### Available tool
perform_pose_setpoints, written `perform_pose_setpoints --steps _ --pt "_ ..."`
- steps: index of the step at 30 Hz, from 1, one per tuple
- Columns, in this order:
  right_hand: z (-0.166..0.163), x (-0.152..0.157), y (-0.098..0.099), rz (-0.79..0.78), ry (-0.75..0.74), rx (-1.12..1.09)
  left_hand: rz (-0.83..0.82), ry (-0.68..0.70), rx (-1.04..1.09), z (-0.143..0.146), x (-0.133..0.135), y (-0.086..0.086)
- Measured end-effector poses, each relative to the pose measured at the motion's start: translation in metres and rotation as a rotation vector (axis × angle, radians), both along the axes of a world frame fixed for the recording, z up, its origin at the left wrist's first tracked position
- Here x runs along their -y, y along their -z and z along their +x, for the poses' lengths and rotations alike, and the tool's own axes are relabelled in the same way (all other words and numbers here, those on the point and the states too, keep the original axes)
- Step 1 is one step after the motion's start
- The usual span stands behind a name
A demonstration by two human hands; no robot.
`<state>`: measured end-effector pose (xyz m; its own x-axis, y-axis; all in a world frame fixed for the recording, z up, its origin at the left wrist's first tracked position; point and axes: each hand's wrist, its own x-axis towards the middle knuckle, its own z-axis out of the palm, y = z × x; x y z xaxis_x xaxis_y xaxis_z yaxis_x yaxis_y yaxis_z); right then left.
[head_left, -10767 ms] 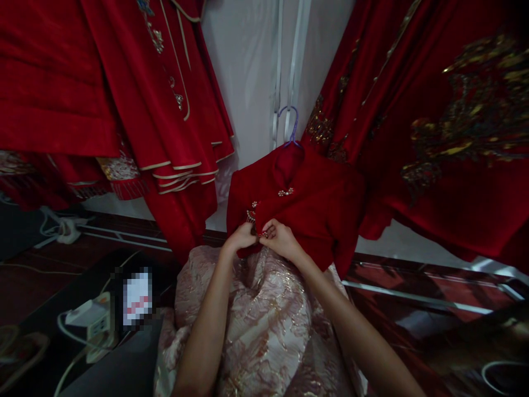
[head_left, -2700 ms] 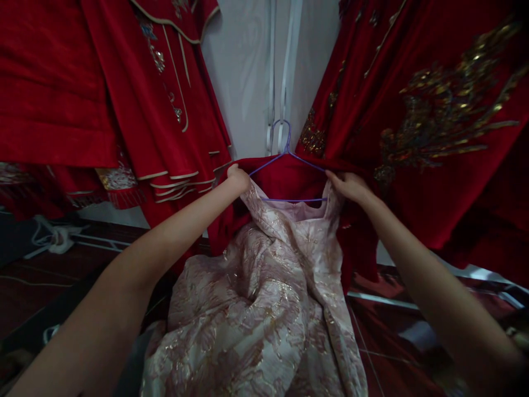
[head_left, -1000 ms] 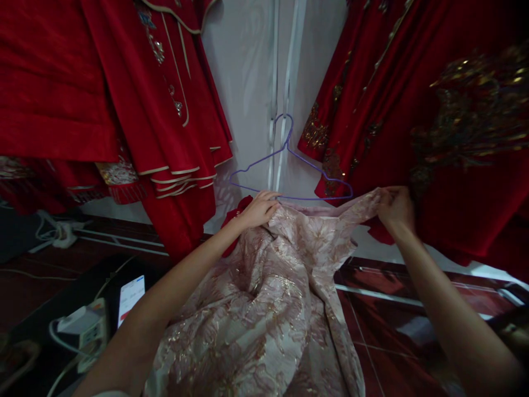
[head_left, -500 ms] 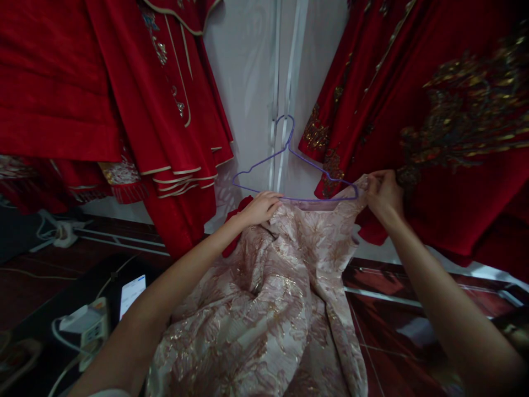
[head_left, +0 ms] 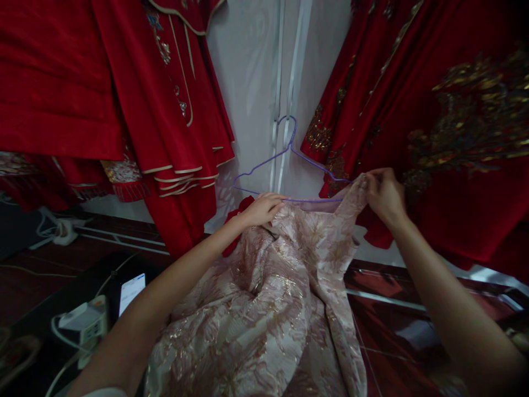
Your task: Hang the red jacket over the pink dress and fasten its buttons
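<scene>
A pale pink dress (head_left: pixel 285 286) with a shiny gold floral pattern hangs down in front of me. A thin purple clothes hanger (head_left: pixel 264 162) hangs from a rail or bar at its hook, its bottom bar level with the neckline. My left hand (head_left: pixel 264 209) is closed over the dress's left upper edge at the hanger's lower bar; the fingertips are partly hidden in the fabric. On the other side my right hand (head_left: pixel 385 196) pinches the right shoulder strap of the dress, which now covers the hanger's right end. The dress's left strap is not visible.
Red embroidered garments (head_left: pixel 165 99) hang on the left, and more red garments (head_left: pixel 446 127) with gold trim on the right. A white cabinet (head_left: pixel 243 71) stands behind. Lower left, a lit phone (head_left: pixel 132 292) and a power strip (head_left: pixel 94 325) with cables lie on a dark surface.
My right hand has drawn the right strap over the hanger's right end, which was in front of the fabric before. My left hand has stayed almost in place.
</scene>
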<state>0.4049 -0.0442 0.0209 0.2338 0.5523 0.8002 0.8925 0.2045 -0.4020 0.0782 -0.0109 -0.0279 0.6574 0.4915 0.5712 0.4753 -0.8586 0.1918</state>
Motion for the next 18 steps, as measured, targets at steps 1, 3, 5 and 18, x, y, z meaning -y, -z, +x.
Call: perform_pose_setpoints --steps 1,3,5,18 --pt "-0.006 -0.004 -0.004 -0.003 -0.035 0.024 -0.009 0.031 0.019 0.005 -0.001 0.000" --pt "-0.016 -0.014 -0.010 -0.009 -0.085 0.049 -0.033 0.096 0.062 0.015 0.000 -0.001" --pt "-0.026 -0.026 -0.012 -0.007 -0.118 0.052 -0.080 0.141 0.108 0.024 0.003 -0.002" --pt "-0.027 -0.049 -0.010 -0.067 -0.274 0.015 -0.027 -0.305 0.393 -0.080 -0.029 -0.026"
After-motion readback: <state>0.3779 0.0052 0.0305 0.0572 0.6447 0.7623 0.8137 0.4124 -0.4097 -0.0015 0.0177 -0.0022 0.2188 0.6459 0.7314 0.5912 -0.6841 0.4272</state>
